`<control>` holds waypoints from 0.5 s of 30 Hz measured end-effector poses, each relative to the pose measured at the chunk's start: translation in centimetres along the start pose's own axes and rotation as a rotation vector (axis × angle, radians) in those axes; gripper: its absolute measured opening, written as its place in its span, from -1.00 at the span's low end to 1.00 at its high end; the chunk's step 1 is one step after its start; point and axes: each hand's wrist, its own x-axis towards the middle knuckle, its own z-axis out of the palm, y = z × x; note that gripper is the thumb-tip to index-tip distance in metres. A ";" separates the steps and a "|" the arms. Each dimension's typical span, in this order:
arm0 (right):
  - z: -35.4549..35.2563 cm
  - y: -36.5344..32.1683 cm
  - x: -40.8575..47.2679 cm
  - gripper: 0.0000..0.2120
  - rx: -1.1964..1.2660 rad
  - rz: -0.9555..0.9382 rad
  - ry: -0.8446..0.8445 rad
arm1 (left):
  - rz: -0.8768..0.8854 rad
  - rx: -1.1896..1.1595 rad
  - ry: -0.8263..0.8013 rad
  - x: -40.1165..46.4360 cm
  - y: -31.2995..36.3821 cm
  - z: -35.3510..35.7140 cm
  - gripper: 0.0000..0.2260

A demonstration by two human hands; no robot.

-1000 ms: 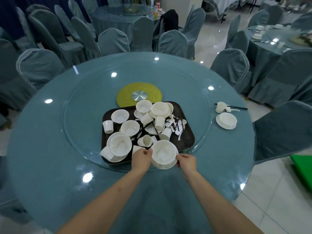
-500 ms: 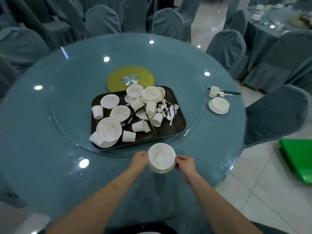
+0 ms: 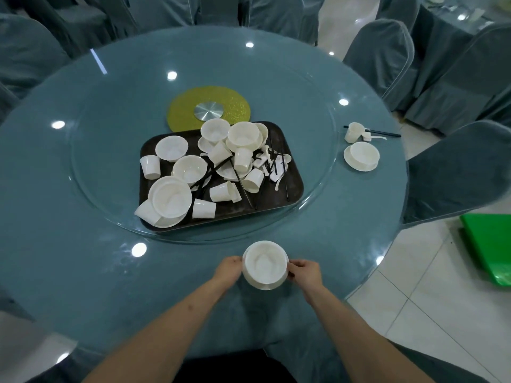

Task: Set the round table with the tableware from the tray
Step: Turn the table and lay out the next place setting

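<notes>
A white bowl on a saucer (image 3: 265, 265) sits between my hands over the near part of the round blue table (image 3: 83, 258). My left hand (image 3: 228, 270) grips its left side and my right hand (image 3: 304, 272) grips its right side. Whether the set touches the table I cannot tell. Behind it, a dark tray (image 3: 290, 172) on the glass turntable (image 3: 91, 150) carries several white bowls, cups, saucers, spoons and black chopsticks. At the right edge lies a set place: a bowl on a saucer (image 3: 361, 156), a cup (image 3: 353, 132), a spoon and chopsticks (image 3: 383, 133).
A yellow disc with a metal hub (image 3: 208, 110) marks the table's centre. Blue covered chairs ring the table, one close at the right (image 3: 453, 172). A green tray (image 3: 490, 244) lies on the tiled floor at the right.
Both hands have lifted the bowl and saucer off the tray's near edge and drawn it toward me, over the near part of the table. My view has tilted down.
</notes>
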 end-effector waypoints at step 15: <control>2.2 0.9 3.5 -0.88 -0.154 0.025 0.117 | 0.102 0.104 -0.084 3.6 -1.8 -1.2 -0.63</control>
